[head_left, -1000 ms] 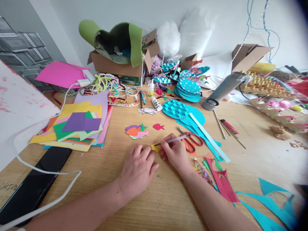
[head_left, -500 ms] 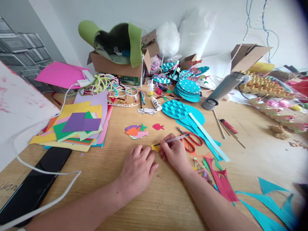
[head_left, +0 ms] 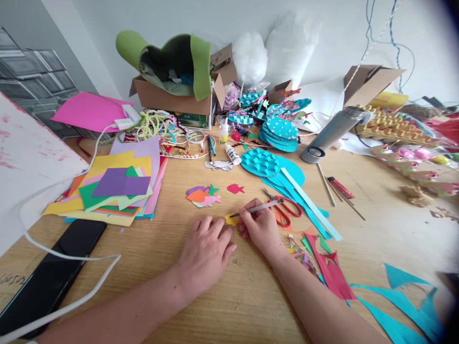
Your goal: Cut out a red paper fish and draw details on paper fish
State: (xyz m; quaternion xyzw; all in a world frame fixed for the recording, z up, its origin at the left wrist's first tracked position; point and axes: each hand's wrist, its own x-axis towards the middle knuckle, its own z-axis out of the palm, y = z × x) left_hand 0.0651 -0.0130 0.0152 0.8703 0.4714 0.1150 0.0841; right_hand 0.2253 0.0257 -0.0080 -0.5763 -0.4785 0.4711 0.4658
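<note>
My right hand (head_left: 258, 224) is closed around a pen (head_left: 260, 207), its tip on a small yellow paper piece (head_left: 231, 219). That paper lies on the table between my two hands, partly covered by fingers. My left hand (head_left: 210, 246) rests flat, fingers extended, with its fingertips at the paper's left edge. Beyond them lie a red paper fish (head_left: 235, 188) and a small pile of paper fish cutouts (head_left: 202, 197) in orange, purple, pink and green. Red-handled scissors (head_left: 287, 210) lie just right of my right hand.
Coloured paper sheets (head_left: 118, 184) are stacked at left, above a black phone (head_left: 53, 272) and a white cable (head_left: 89, 258). Paper scraps (head_left: 332, 270) lie at right. Farther back are blue scalloped paper shapes (head_left: 260, 163), a glue bottle (head_left: 233, 155), a metal flask (head_left: 332, 134) and a cardboard box (head_left: 172, 101).
</note>
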